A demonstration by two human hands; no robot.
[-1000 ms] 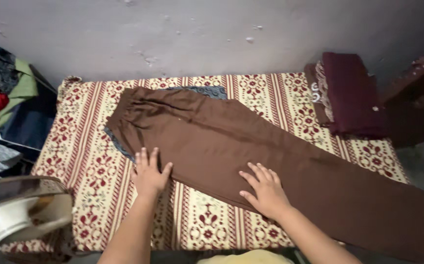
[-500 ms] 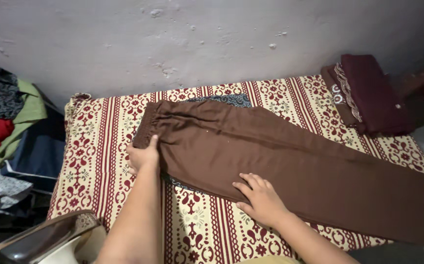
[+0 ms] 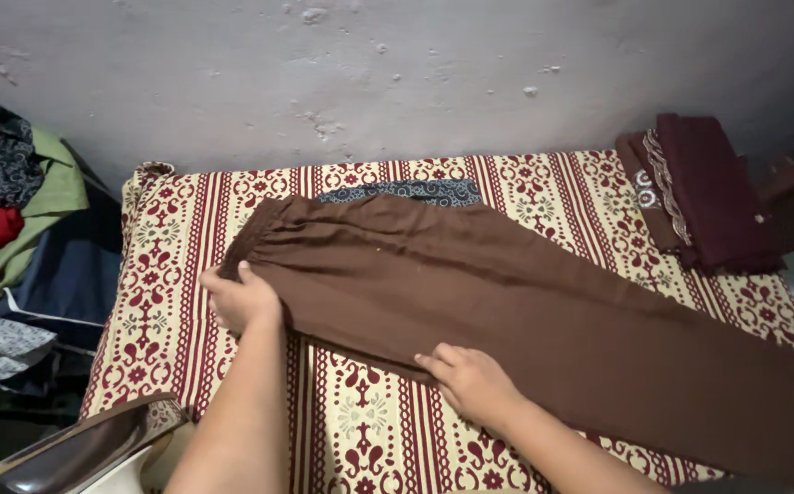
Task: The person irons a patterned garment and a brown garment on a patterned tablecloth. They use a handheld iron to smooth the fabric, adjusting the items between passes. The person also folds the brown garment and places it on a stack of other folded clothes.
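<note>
Brown trousers (image 3: 525, 302) flat on patterned table cover (image 3: 168, 265), left hand (image 3: 243, 297) grip pinching waistband edge, right hand (image 3: 472, 382) grip pinching the lower edge, folded maroon cloth (image 3: 703, 192) at far right.

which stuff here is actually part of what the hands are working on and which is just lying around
In hand:
brown trousers
left hand gripping the waistband corner
right hand on the lower edge
patterned cloth beneath

Lying about:
folded maroon fabric
clothes pile
iron
dark patterned garment under the trousers

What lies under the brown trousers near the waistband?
A dark blue patterned cloth peeks out beyond the brown trousers, on the patterned cover. How far it extends underneath is hidden.
</note>
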